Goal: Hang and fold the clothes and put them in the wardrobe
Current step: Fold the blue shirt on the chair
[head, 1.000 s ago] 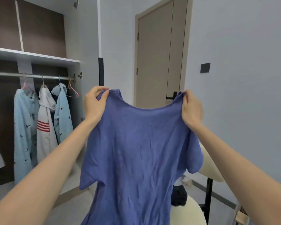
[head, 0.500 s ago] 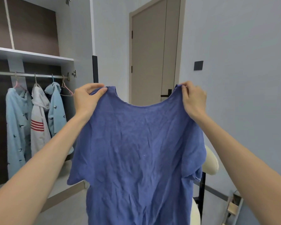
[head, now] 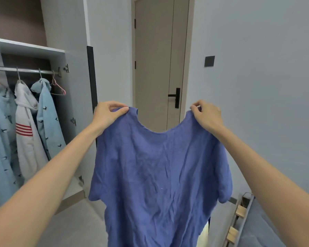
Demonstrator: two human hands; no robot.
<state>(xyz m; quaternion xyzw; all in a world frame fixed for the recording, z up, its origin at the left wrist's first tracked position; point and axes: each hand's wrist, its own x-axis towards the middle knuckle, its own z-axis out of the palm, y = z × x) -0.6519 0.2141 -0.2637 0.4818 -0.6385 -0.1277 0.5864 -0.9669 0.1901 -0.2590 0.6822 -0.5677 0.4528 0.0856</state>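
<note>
Holding up a wrinkled blue short-sleeved fabric T-shirt (head: 159, 175), spread flat in mid-air in front of the closed beige panel door (head: 153, 59) and mostly below its handle. Pinching one shoulder with the left hand (head: 107, 114), thumb pressed to curled fingers, just left of the door. Pinching the other shoulder likewise with the right hand (head: 206, 115), just right of the door. Well left of the door, an open white wardrobe (head: 73, 104), with a pale blue bird-print hooded jacket (head: 48, 122), a white red-striped hooded jacket (head: 27, 139) and a bare pink wire hanger (head: 58, 88) hung on its metal rail (head: 25, 70).
</note>
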